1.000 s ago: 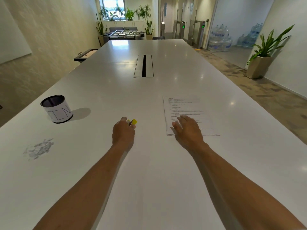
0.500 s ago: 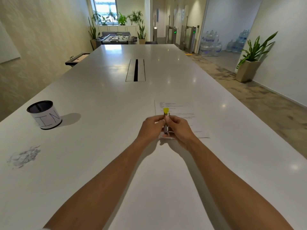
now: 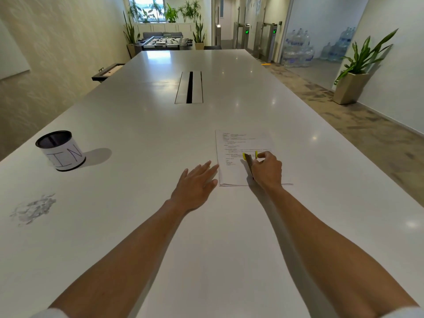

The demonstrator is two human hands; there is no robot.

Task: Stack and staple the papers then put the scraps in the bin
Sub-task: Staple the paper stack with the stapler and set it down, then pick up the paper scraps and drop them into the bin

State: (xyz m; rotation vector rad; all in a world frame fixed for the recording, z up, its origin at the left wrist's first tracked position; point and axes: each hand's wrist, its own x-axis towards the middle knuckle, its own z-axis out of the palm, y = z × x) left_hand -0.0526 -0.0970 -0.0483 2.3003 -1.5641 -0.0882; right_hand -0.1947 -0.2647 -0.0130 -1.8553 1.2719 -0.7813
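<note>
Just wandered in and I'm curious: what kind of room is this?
Probably an office meeting or break area: a long white conference table with a central cable slot, green-lit access turnstiles in the corridor, and a foosball table at the far end.

A long white worktop (image 3: 137, 134) runs away from the person. The right hand (image 3: 267, 171) grips a yellow-tipped stapler (image 3: 249, 162) over the stack of printed papers (image 3: 238, 157), whose near edge shows several sheets. The left hand (image 3: 195, 184) lies flat on the worktop with its fingers (image 3: 210, 167) straight, their tips just beside the stack's left edge. Far to the left stands a dark round bin (image 3: 60, 150) with a white hand-lettered label, and nearer the person lies a small heap of paper scraps (image 3: 34, 208).
</note>
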